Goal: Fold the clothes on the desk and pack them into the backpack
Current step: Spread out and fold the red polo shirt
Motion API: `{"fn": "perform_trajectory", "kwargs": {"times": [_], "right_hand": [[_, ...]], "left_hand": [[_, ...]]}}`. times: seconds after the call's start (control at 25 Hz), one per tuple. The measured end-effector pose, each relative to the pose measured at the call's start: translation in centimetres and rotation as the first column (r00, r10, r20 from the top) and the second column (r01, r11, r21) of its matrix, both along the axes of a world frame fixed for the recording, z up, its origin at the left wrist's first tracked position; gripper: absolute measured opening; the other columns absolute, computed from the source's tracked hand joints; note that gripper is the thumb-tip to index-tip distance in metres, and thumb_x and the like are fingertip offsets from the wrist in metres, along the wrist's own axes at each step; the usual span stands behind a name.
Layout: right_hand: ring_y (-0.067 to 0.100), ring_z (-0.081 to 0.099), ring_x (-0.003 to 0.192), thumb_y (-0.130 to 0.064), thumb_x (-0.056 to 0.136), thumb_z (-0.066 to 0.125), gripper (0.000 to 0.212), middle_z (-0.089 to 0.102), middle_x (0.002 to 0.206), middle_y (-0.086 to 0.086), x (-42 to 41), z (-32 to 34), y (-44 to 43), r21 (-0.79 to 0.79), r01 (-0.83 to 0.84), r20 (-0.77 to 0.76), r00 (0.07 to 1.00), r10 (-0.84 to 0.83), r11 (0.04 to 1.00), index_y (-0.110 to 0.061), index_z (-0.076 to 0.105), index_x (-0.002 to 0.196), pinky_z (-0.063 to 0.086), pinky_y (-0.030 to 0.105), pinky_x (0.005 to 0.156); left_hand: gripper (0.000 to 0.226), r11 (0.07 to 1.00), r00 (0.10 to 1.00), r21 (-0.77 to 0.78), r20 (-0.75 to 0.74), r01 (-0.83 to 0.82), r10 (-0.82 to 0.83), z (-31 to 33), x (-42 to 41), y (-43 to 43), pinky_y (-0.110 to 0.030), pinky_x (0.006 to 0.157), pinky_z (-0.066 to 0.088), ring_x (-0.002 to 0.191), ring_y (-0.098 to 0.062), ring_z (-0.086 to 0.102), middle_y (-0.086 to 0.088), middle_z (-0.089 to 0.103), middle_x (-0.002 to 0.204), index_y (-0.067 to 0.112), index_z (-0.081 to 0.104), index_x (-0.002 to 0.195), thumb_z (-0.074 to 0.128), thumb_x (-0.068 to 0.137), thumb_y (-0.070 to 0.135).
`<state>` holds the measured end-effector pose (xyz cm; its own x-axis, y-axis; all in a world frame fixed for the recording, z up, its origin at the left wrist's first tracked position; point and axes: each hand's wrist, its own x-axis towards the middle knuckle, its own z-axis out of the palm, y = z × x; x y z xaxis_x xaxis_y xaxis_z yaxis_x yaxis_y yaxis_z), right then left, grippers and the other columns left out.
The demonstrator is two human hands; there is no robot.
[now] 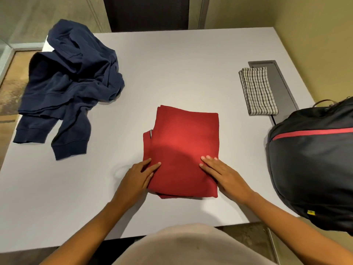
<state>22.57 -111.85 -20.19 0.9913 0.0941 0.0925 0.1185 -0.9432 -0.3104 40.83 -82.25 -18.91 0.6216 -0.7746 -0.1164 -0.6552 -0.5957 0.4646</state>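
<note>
Your beige top [191,245] fills the bottom of the view, just off the near edge of the tabletop [181,64]. Your backpack [315,169] lies at the right edge, hanging past the near right corner. I'd judge that close enough to load without a reach, though you can't tell from here whether it's unzipped. Your navy sweatshirt [72,79] sprawls unfolded over the far left corner with its cuffs trailing toward you, parked clear of your working patch. The red garment [181,142] sits as a tidy rectangle by the middle of the near edge. A folded checked cloth [257,90] rests near the right edge, half over a grey recessed slot [282,77]. Your left hand [137,178] and right hand [221,175] lie flat on the red fold's near corners, fingers straight and gripping nothing — pressing the layers down, it seems. The surface is pale grey and matte. Beyond the far edge stands a dark panel [147,12] between dull yellow-green walls.
</note>
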Motion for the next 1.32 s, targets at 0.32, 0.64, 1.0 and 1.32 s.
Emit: {"fn": "perform_trajectory", "kwargs": {"times": [0.32,0.64,1.0,1.32], "right_hand": [[0.018,0.029,0.145,0.007,0.089,0.062,0.061,0.036,0.154,0.004,-0.6,-0.1,-2.4,0.015,-0.107,0.043,0.993,0.106,0.994,-0.008,0.042,0.145,0.026,0.040,0.119],[0.013,0.052,0.129,-0.017,0.099,0.051,0.024,0.065,0.127,0.000,1.8,-0.6,-1.9,0.209,0.007,0.146,0.989,-0.038,0.978,-0.008,0.073,0.102,0.030,0.039,0.116],[0.014,0.046,0.059,-0.006,0.088,0.057,0.019,0.057,0.062,0.002,5.8,3.3,-2.1,0.733,0.628,-0.312,0.651,-0.692,0.261,-0.011,0.063,0.071,0.038,0.030,0.059],[0.017,0.061,0.098,-0.046,0.097,0.051,0.033,0.065,0.107,-0.003,11.4,4.0,-4.5,0.620,0.781,-0.536,0.488,-0.689,0.071,-0.021,0.060,0.116,0.047,0.026,0.082]], "left_hand": [[0.066,0.914,0.863,0.074,0.308,0.398,-0.401,0.1,6.0,0.6,-0.042,0.111,0.029,0.141,-0.028,0.032,0.003,0.026,0.158,0.031,0.036,0.148,0.028,0.089,0.004],[0.047,0.875,0.834,-0.002,0.305,0.483,-0.460,-1.1,7.3,-1.7,-0.037,0.111,0.026,0.138,-0.026,0.037,0.007,0.049,0.145,0.030,0.059,0.132,0.044,0.090,0.014],[0.026,0.872,0.865,-0.208,-0.357,-0.443,0.353,2.0,7.5,-6.4,-0.032,0.082,0.032,0.093,-0.023,0.035,0.008,0.056,0.067,0.028,0.059,0.069,0.040,0.084,0.019],[0.050,0.684,0.633,0.048,-0.334,-0.728,0.698,3.9,9.0,-11.1,-0.041,0.106,0.024,0.106,-0.027,0.057,-0.006,0.068,0.103,0.017,0.064,0.101,0.031,0.100,0.054]]}}
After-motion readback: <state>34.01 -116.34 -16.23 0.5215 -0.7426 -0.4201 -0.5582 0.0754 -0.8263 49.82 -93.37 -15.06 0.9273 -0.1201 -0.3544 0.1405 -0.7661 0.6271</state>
